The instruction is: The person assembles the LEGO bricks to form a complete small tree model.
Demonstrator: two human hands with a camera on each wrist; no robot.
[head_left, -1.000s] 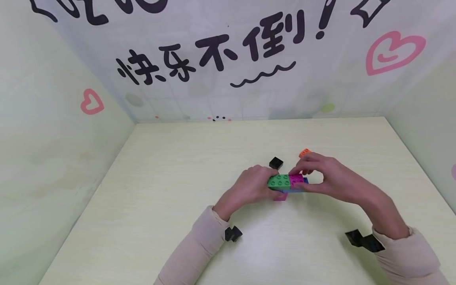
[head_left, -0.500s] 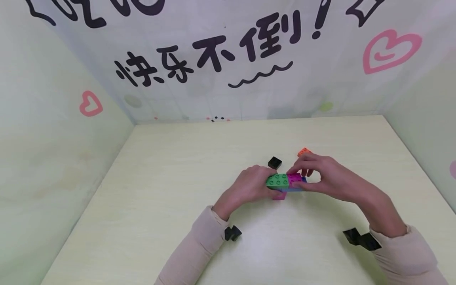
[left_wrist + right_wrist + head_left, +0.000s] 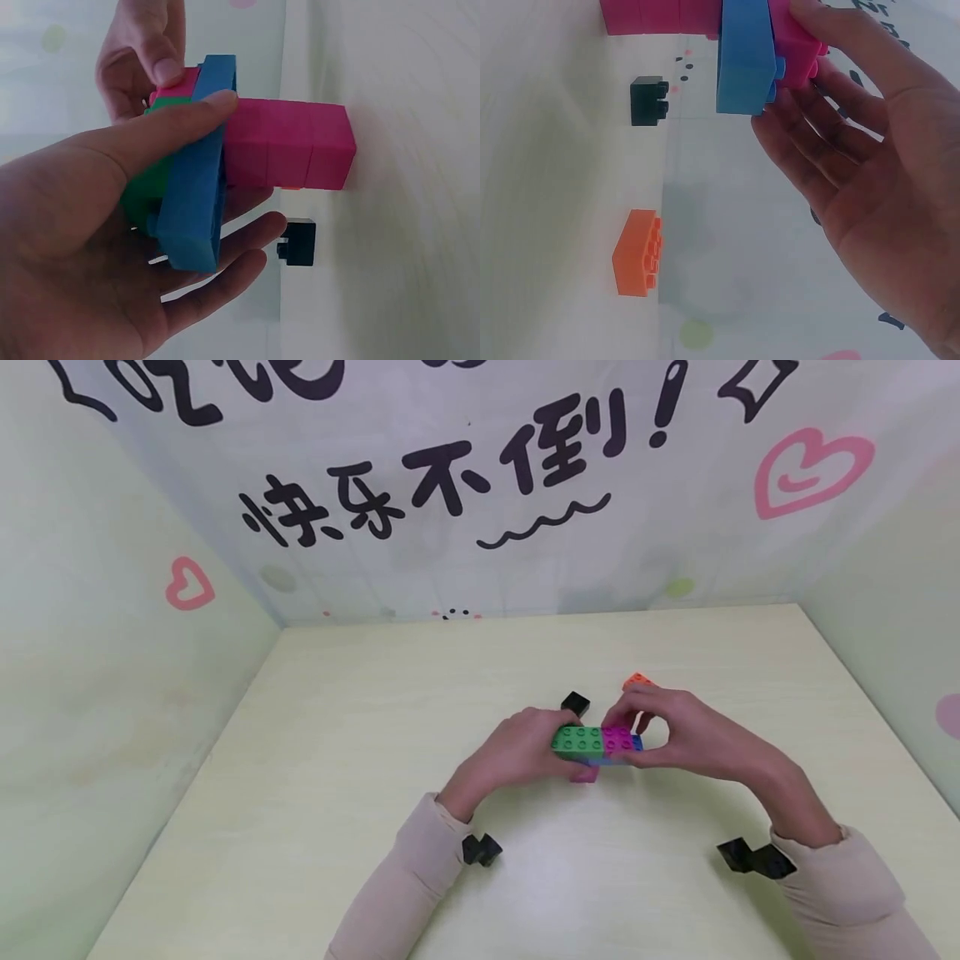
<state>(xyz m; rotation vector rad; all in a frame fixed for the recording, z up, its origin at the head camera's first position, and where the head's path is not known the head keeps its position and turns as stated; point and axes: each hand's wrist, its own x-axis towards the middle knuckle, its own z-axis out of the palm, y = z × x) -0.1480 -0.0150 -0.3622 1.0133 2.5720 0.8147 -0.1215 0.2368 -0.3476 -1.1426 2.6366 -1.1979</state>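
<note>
A long blue brick [image 3: 196, 202] lies across the top of a column of pink bricks [image 3: 289, 142], which reaches down to the tabletop. On the blue brick sit a green brick [image 3: 577, 742] and, to its right, a magenta brick [image 3: 618, 741]. My left hand [image 3: 528, 747] grips the left part of this build, thumb on the near side of the blue brick and fingers behind. With thumb and fingers, my right hand [image 3: 697, 735] pinches the magenta brick at the right. A blue end with studs shows beyond it in the right wrist view.
A small black brick [image 3: 575, 704] lies behind the build on the pale table [image 3: 375, 710]. Farther right, an orange brick [image 3: 637, 253] lies just behind my right fingers. Printed cloth walls [image 3: 420, 568] stand at the back and sides.
The head view has shifted slightly, moving everything a little left. Slightly more of the green brick's left end shows beside my left hand. Both hands keep their hold.
</note>
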